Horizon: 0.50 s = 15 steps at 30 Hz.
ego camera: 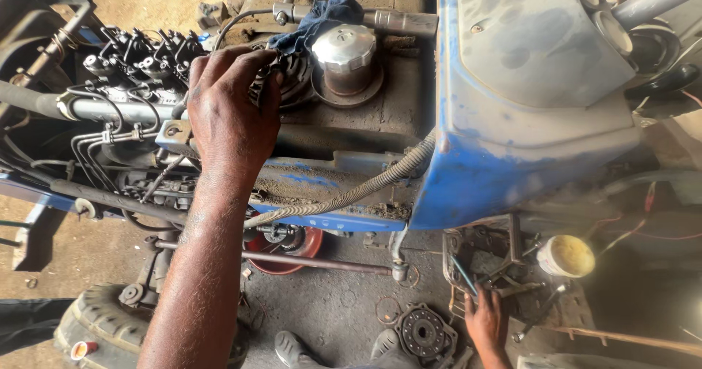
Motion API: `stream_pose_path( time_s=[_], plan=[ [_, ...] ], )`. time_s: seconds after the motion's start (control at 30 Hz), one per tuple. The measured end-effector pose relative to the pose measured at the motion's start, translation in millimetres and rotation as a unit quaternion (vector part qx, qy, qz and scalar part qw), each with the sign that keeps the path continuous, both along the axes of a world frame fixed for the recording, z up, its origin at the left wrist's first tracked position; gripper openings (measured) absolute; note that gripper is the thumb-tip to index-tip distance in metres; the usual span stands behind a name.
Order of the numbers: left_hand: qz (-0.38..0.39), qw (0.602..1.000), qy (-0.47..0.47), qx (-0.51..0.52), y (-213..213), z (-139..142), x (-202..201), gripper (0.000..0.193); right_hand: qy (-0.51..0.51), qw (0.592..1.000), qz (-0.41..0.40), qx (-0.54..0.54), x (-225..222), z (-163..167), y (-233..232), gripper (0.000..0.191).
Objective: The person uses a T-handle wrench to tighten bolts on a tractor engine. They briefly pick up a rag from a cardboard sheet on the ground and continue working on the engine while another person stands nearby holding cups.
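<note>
At nine o'clock in my view sits the bare engine (pixel 124 113), black with grime, its row of injectors (pixel 139 51) running along the top and thin metal fuel lines (pixel 91 146) curling below them. A tyre (pixel 95 325) lies at seven o'clock on the dirt floor.

My left hand (pixel 230 102) comes up from six o'clock on a long outstretched arm and lands just left of centre, at about eleven o'clock. Its fingers are curled down and pressed against a dark ribbed part (pixel 289 76) on top of the tractor body; whether they actually pinch it I cannot tell, since the fingertips hide the contact. That ribbed part lies just beside a shiny metal filler cap (pixel 344 47), at its nine o'clock. A blue rag (pixel 318 19) is draped at twelve o'clock over a steel bar (pixel 387 21), touching the cap's upper edge.

A corrugated hose (pixel 351 190) sags across the centre toward the blue hood (pixel 526 106), which fills the two to three o'clock region. Under it, at six o'clock, a red bowl (pixel 292 248) sits on the floor beneath a thin rod (pixel 322 263).

At five o'clock a second hand (pixel 486 321), my right as far as I can judge, rests on a cluttered pile of tools (pixel 512 281), fingers loosely bent, gripping nothing I can make out. A round flanged plate (pixel 424 332) lies just left of it, and an open tub of yellowish grease (pixel 569 255) stands at four o'clock.
</note>
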State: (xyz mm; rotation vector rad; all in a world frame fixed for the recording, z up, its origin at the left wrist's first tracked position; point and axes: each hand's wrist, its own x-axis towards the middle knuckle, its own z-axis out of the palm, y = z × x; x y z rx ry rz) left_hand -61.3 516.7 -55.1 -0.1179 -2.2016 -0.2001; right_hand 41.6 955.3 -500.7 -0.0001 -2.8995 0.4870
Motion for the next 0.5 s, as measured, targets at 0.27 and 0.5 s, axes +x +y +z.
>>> stream_pose_path(
  time_s=[0.27,0.5],
  plan=[
    [-0.065,0.977,0.060,0.194,31.8,-12.8,84.8,0.025,-0.172,0.981,-0.064,-0.064,67.7,2.7,2.4,0.024],
    [-0.065,0.997,0.009,0.031,5.9,16.7,38.6,0.056,-0.171,0.949,0.122,-0.236,93.1,19.4,-46.0,0.023]
  ],
)
